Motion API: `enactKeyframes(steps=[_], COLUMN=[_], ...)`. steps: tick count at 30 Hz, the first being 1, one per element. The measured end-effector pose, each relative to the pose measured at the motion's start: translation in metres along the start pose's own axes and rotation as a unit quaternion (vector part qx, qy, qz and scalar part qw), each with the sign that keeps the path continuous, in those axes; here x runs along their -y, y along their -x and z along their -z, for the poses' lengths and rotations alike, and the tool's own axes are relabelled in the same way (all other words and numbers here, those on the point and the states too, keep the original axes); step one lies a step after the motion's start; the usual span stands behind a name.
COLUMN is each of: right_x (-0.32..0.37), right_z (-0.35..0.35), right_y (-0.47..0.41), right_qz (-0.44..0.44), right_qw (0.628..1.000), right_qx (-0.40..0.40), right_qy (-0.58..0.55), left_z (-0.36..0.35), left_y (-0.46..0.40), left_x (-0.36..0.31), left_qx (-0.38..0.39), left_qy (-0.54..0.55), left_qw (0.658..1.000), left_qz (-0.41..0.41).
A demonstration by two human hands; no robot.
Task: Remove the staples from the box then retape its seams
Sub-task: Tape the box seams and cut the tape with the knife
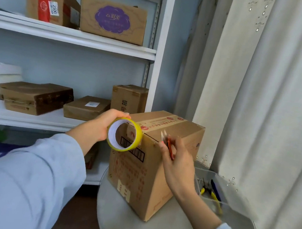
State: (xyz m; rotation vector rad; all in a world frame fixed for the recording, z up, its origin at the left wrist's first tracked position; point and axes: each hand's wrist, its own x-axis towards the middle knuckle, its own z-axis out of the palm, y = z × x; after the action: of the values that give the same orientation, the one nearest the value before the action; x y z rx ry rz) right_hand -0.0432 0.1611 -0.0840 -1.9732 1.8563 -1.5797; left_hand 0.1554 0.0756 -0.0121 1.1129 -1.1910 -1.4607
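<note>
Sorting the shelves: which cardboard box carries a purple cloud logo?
The box on the top shelf, right of the red-taped box; the others lack purple.

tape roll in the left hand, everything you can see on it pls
The yellow tape roll is a ring of glossy yellowish tape wound on a white inner core, with the hollow centre facing the camera. The left hand grips it from the left, fingers curled over its top edge. It is held upright against the upper near corner of the brown cardboard box, overlapping the box's barcode. No loose tape end is discernible.
</note>
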Motion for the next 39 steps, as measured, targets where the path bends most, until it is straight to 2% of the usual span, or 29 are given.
enactKeyframes(steps=[6,13,15,18,22,24,26,28,31,35,39], right_x=[-0.003,-0.03,-0.038,-0.043,-0.043,-0.037,-0.028,-0.021,-0.014,-0.016,-0.018], right_z=[-0.012,0.024,0.035,0.048,0.069,0.076,0.081,0.087,0.1,0.104,0.1], right_y=[0.001,-0.012,-0.018,-0.021,-0.027,-0.035,-0.042,-0.045,-0.043,-0.041,-0.052], right_qz=[-0.004,-0.103,-0.113,-0.112,-0.098,-0.071,-0.057,-0.046,-0.047,-0.056,-0.013], right_qw=[0.999,0.976,0.971,0.975,0.982,0.991,0.997,0.993,0.98,0.964,0.965], right_qx=[-0.031,-0.167,-0.187,-0.173,-0.154,-0.104,-0.008,0.085,0.173,0.243,0.262], right_qy=[-0.015,-0.099,-0.099,-0.077,-0.041,-0.042,-0.059,-0.068,-0.092,-0.09,0.003], left_z=[-0.001,-0.044,-0.059,-0.081,-0.101,-0.109,-0.114,-0.119,-0.125,-0.131,-0.135], left_y=[-0.002,0.023,0.032,0.058,0.076,0.081,0.082,0.08,0.078,0.075,0.076], left_x=[0.009,0.029,0.04,0.047,0.057,0.057,0.057,0.06,0.065,0.068,0.067], left_qx=[0.016,-0.07,-0.071,-0.069,-0.042,-0.006,0.021,0.034,0.043,0.05,0.053], left_qy=[-0.014,-0.068,-0.043,-0.049,-0.076,-0.09,-0.107,-0.112,-0.12,-0.131,-0.139], left_qw=[1.0,0.995,0.996,0.995,0.986,0.985,0.986,0.988,0.989,0.988,0.986], left_qz=[0.007,-0.013,-0.017,-0.05,-0.14,-0.145,-0.128,-0.105,-0.072,-0.061,-0.077])
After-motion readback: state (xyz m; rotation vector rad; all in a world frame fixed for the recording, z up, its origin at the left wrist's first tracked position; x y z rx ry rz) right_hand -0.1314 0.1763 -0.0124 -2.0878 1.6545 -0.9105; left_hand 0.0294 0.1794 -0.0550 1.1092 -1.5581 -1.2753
